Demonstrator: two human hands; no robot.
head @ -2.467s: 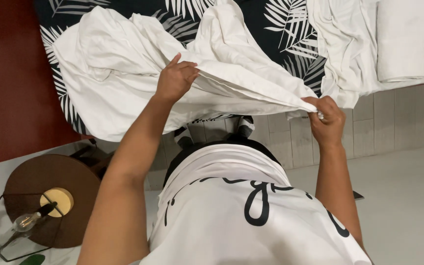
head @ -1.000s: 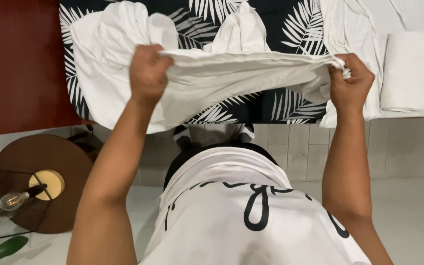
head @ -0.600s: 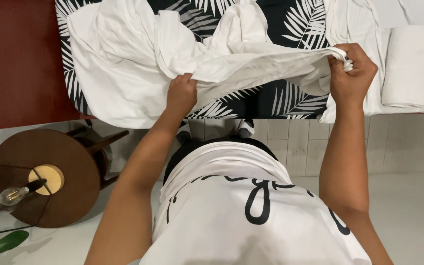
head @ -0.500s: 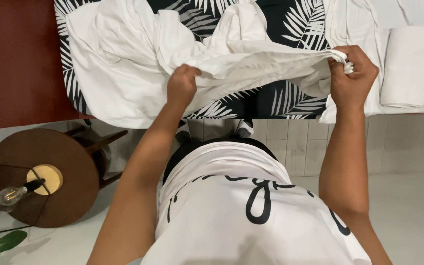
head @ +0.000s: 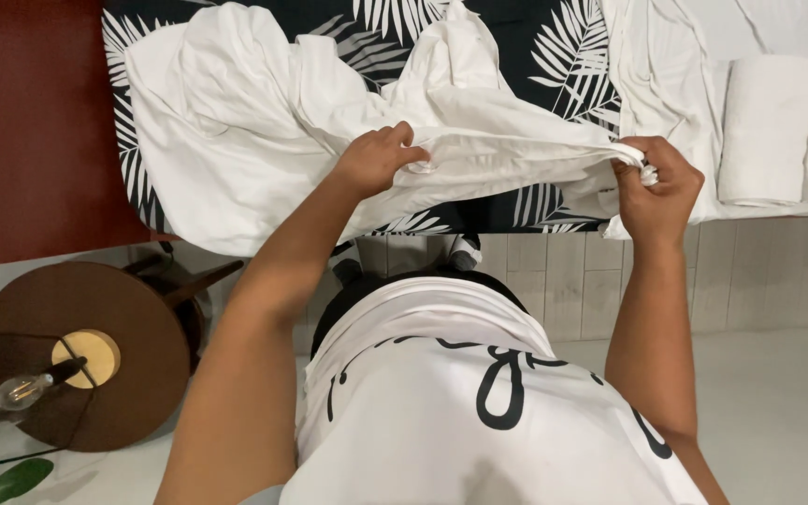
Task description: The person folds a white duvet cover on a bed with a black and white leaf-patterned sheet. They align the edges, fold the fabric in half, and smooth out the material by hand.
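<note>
Both hands grip one edge of a large white sheet (head: 236, 122) that lies crumpled over a bed cover (head: 554, 56) of black cloth printed with white palm leaves. The left hand (head: 376, 159) is closed over the hem near the middle of the cover's near edge, fingers curled down and thumb tucked under the fold. The right hand (head: 656, 187) is clenched tight around a bunched corner of the same hem, held just past the near edge toward the right, so the cloth runs taut between the two fists. The rest of the sheet spreads in loose folds toward the left edge of the cover and hangs partly over its near edge. At the far right of the bed, folded white towels (head: 769, 126) lie side by side, apart from the sheet. Left of the bed stands a dark red panel (head: 30, 122); below it on the pale floor sits a round brown side table (head: 123, 355) with a bare-bulb wire lamp (head: 21, 388) beside it.
</note>
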